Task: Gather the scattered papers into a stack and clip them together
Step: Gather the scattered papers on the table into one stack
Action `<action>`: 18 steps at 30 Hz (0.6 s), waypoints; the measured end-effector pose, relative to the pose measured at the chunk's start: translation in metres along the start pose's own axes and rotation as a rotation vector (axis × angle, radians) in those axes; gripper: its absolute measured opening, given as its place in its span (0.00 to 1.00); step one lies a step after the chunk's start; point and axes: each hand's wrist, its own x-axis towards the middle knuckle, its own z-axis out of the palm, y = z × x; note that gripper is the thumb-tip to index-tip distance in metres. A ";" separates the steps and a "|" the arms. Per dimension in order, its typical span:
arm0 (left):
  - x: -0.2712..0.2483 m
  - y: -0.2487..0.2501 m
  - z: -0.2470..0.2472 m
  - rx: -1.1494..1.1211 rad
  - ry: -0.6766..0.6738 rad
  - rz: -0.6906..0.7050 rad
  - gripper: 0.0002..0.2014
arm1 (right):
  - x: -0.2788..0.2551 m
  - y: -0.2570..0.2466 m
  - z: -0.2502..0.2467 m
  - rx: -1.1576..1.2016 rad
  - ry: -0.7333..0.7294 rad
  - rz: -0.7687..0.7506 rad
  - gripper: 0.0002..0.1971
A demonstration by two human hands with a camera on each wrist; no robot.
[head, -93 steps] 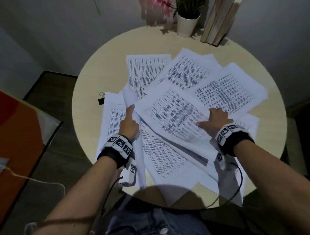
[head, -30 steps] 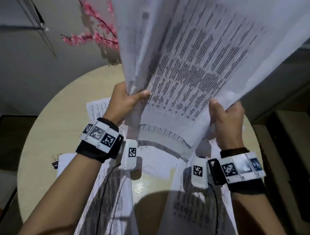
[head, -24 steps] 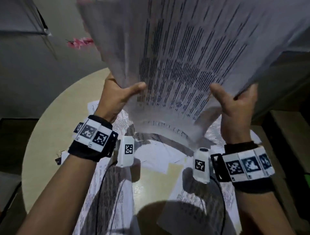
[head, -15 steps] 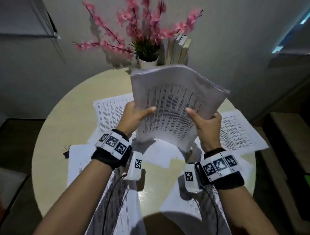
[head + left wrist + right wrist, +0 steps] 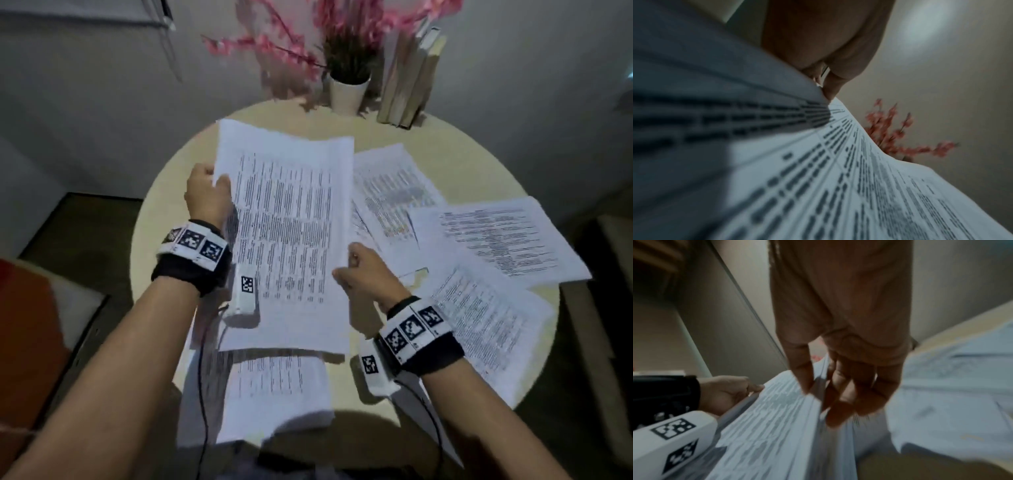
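Note:
A thick stack of printed papers lies nearly flat, low over the round table, held between both hands. My left hand grips its left edge near the far corner, thumb on top. My right hand pinches the right edge lower down, thumb above and fingers below the sheets. More loose sheets lie spread to the right, and another sheet lies at the near edge. No clip shows in any view.
A white pot of pink flowers and several upright books stand at the table's far edge. An orange seat is at the left, below table level. Cables hang from both wrists.
The stack was held high and upright in front of the camera, bending. Both hands have brought it down and tipped it flat, low over the left part of the table.

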 end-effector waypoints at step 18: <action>-0.063 -0.090 0.040 0.510 -0.124 -0.283 0.33 | 0.021 0.070 0.006 -0.385 0.007 0.118 0.10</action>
